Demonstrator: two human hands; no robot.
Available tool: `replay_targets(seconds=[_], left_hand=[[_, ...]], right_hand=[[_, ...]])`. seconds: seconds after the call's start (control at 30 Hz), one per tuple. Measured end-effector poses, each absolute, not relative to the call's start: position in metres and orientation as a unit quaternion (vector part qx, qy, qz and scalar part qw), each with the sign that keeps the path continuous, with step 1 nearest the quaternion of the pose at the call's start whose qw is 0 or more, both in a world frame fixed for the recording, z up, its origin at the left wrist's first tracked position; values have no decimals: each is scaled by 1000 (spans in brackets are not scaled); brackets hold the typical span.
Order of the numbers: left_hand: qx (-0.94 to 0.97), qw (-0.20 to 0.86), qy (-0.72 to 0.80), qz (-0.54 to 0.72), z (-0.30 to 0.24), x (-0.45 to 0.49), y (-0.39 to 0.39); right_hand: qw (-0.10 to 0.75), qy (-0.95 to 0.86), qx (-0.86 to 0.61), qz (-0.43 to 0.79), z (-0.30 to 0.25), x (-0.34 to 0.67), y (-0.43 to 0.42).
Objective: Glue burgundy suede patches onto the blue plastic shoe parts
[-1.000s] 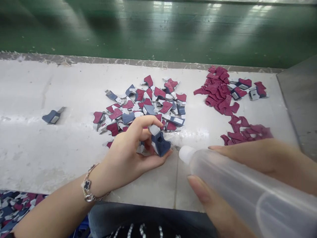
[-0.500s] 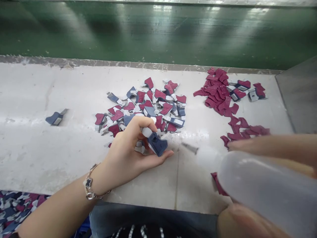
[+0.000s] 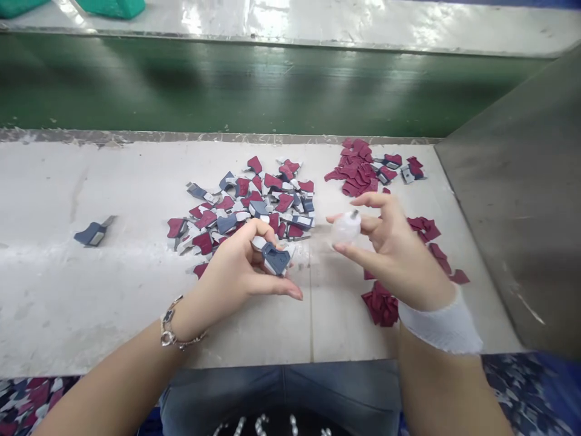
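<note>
- The left hand (image 3: pixel 231 266) is closed narrow. Its thumb and fingers hold a blue and white shoe piece (image 3: pixel 275 258) above the table, near the front of the pile.
- The right hand (image 3: pixel 390 248) is half open. Its thumb and fingers hold a clear plastic object (image 3: pixel 345 228), round in this view, and I cannot tell exactly what it is.
- The two hands are near each other, but they do not touch.
- A bracelet (image 3: pixel 169 330) is on the left wrist, and a white band (image 3: pixel 440 324) is around the right wrist.

- A mixed pile (image 3: pixel 245 206) of red, blue and white pieces lies on the white table (image 3: pixel 68 303), just beyond the left hand.
- Red pieces (image 3: pixel 356 172) lie in a group to the right of the pile, and more red pieces (image 3: pixel 380 304) lie under the right hand.
- One blue piece (image 3: pixel 93 234) lies alone, well apart on the left.
</note>
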State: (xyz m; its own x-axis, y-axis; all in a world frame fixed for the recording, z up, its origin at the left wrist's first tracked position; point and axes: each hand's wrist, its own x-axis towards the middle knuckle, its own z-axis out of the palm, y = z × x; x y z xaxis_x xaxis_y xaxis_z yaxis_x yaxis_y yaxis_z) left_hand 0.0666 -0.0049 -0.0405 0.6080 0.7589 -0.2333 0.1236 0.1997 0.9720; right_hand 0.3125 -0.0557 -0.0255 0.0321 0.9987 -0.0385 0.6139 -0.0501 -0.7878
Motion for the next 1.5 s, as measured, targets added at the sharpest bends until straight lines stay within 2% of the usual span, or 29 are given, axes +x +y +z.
replay_targets(seconds=[0.1, 0.27, 0.43, 0.63, 0.8, 0.9, 1.0, 1.13, 1.23, 1.33, 1.5], left_hand=[[546, 721, 364, 225, -40, 70, -7], [527, 758, 331, 196, -37, 73, -10], [573, 724, 333, 192, -34, 74, -15], [616, 663, 362, 221, -30, 79, -29], [561, 664, 398, 292, -39, 76, -64], [544, 645, 420, 336, -46, 73, -87], [528, 640, 433, 352, -48, 72, -100], [517, 618, 459, 375, -47, 75, -105], [524, 585, 467, 406, -49, 79, -106], [537, 567, 452, 432, -54, 82, -108], [598, 488, 433, 466, -59, 83, -108]], right_hand=[[277, -623, -653, 330, -41, 317, -61], [196, -611, -722, 257, -43, 341, -94], [97, -636, -728, 237, -46, 349, -110], [-3, -684, -680, 265, -41, 352, -84], [-42, -712, -635, 297, -33, 357, -71], [-19, -710, -632, 310, -28, 356, -74], [40, -695, -641, 324, -18, 351, -88], [181, -669, -596, 405, -2, 329, -119], [272, -668, -579, 381, 1, 304, -141], [303, -673, -590, 327, -1, 285, -155], [335, -608, -600, 398, 0, 278, -158]])
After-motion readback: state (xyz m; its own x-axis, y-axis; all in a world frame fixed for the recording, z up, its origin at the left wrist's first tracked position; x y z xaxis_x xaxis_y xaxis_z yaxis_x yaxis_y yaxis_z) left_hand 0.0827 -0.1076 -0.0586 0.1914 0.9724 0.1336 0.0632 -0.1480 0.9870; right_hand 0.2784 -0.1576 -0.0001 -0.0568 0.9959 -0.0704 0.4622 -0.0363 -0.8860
